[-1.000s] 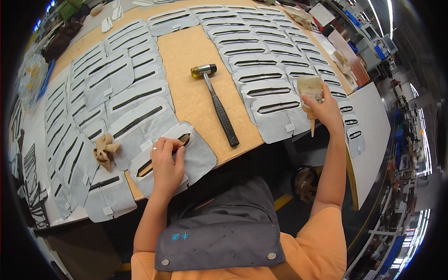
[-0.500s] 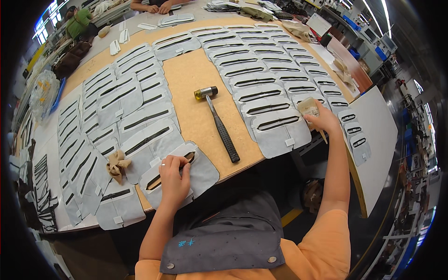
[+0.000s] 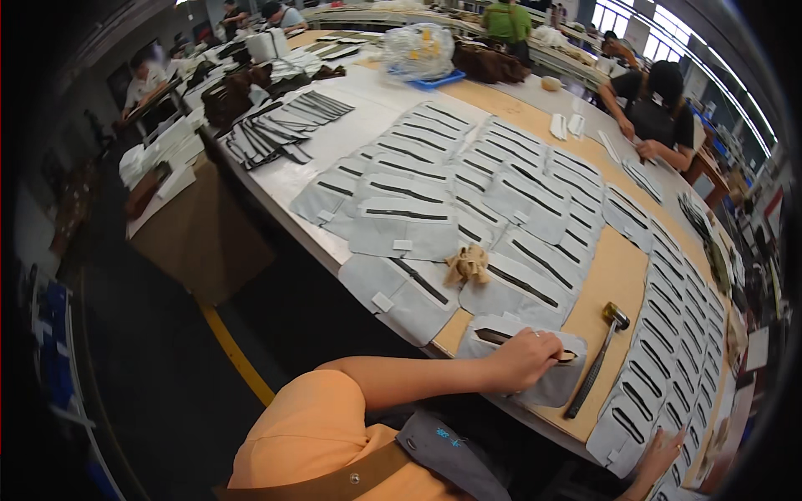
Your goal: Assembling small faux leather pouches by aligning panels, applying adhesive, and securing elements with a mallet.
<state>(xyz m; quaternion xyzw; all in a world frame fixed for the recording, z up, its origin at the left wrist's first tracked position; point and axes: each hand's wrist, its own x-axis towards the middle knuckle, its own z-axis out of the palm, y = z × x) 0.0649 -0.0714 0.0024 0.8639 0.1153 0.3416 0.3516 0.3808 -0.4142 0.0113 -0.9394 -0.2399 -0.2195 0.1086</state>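
Head view, left hand: the left hand (image 3: 522, 361) lies palm down on a grey fabric panel (image 3: 535, 359) with a dark slot, its fingers (image 3: 547, 355) curled and pressing the cloth near the slot; nothing is lifted.
Head view, grey fabric panel: flat on the tabletop (image 3: 614, 275), at the near edge, its lower corner reaching just over the rim.
Head view, right hand: the right hand (image 3: 660, 455) shows at the lower right with its fingers spread loose, resting on the end of a row of grey panels (image 3: 668, 367); whether it grips anything cannot be told.
Head view, hammer: a hammer (image 3: 595, 363) lies just right of the held panel, head away from the person, handle pointing to the near edge.
Head view, rag: a tan crumpled rag (image 3: 468, 265) sits on the panels beyond the left hand, apart from it.
Head view, open room: a bare tan strip of board runs between the two fields of panels; the hammer lies in it.
Head view, edges: the near rim runs diagonally from upper left to lower right; dark floor with a yellow line (image 3: 238, 355) lies below it.
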